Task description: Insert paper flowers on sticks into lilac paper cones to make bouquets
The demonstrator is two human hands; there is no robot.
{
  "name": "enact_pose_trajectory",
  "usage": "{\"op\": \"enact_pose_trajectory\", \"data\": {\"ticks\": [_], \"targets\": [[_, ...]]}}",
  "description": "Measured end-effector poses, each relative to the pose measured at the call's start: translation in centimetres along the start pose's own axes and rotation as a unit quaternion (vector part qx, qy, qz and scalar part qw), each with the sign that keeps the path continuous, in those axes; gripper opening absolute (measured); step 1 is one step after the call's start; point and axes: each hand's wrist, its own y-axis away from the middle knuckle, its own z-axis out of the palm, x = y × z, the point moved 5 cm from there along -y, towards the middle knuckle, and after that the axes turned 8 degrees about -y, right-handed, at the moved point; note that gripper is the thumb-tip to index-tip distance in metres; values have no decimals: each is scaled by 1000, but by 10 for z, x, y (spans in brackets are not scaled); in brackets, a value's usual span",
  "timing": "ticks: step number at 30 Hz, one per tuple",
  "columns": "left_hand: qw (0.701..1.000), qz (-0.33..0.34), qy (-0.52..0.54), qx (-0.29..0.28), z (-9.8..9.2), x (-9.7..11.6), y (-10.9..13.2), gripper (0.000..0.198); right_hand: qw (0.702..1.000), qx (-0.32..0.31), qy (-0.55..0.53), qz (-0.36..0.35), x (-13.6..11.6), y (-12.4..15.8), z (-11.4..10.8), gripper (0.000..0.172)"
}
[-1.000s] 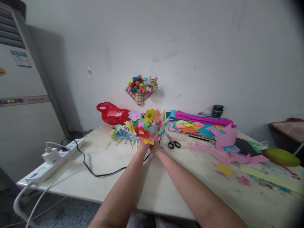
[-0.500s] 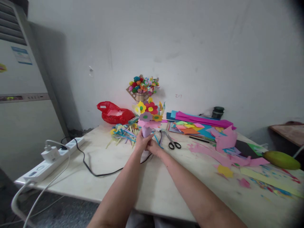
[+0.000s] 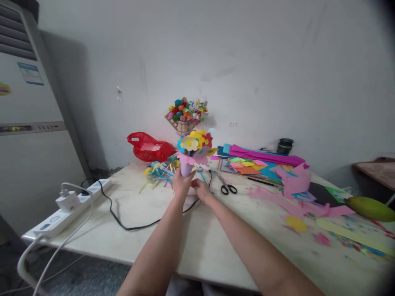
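Observation:
A bouquet of paper flowers (image 3: 197, 142) in yellow, cream, red, blue and purple stands upright above a pink scalloped paper collar (image 3: 193, 159). Below the collar is a lilac paper holder (image 3: 186, 169), and my left hand (image 3: 182, 183) is wrapped round it. Close to the right of that hand, my right hand (image 3: 202, 190) has its fingers curled near the holder's lower end; what they grip, if anything, is hidden. Scissors with black handles (image 3: 228, 189) lie just right of my right hand. Behind my left hand is a heap of paper strips and flowers (image 3: 160, 172).
A black cable (image 3: 135, 228) runs across the table from a white power strip (image 3: 70, 209). A red plastic bag (image 3: 151, 148) sits at the back left. Coloured paper sheets (image 3: 265, 158) and pink scraps (image 3: 277, 199) cover the right side, beside a green fruit (image 3: 370, 208).
The bouquet has turned in my left hand: cream and yellow flowers now face me, and the red one has moved to the right. My right hand has shifted slightly away from my left.

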Motion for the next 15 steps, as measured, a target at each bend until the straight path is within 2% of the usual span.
{"op": "enact_pose_trajectory", "data": {"ticks": [3, 6, 7, 9, 13, 15], "targets": [[998, -13, -50, 44, -9, -3, -2, 43, 996, 74, -25, 39, 2, -5, -20, 31], [996, -31, -71, 50, -13, -5, -4, 44, 987, 146, -42, 48, -9, -5, -48, 35], [996, -36, -73, 47, -13, -5, -5, 44, 977, 198, -70, 45, -14, -4, -60, 34], [995, -42, -76, 45, -14, -4, -5, 43, 955, 274, -115, 17, -27, 0, -80, 32], [989, -51, -139, 24, -14, 0, -2, 46, 929, 343, -130, -53, -50, 4, -102, 31], [978, -55, -200, 12, -13, 3, 0, 47, 908, 381, -134, -114, -59, 5, -110, 32]]}}
